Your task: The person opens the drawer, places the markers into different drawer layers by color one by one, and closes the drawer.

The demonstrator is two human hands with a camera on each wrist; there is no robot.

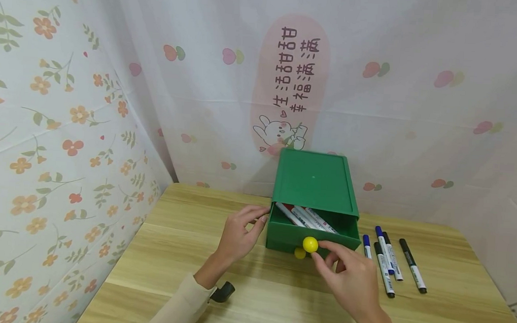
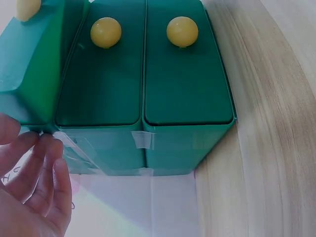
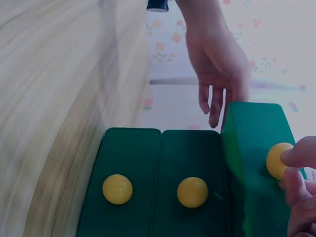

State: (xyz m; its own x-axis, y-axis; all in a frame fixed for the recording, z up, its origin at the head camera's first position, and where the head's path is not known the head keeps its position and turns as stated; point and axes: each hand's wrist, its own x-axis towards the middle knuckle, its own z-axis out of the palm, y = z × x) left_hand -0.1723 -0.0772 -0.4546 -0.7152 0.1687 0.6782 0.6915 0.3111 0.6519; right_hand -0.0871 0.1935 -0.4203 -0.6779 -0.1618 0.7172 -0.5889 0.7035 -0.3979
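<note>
A green drawer cabinet stands against the back curtain, its top drawer pulled out. Inside that drawer lie several white-barrelled markers. My right hand pinches the top drawer's round yellow knob between thumb and finger, seen also in the right wrist view. At the cabinet's left side, my left hand touches the wall near the top drawer with loosely bent fingers. Two lower drawers, each with a yellow knob, are closed in the left wrist view.
Several black- and blue-capped markers lie on the wooden table to the cabinet's right. A floral curtain hangs along the left, and a printed curtain hangs behind.
</note>
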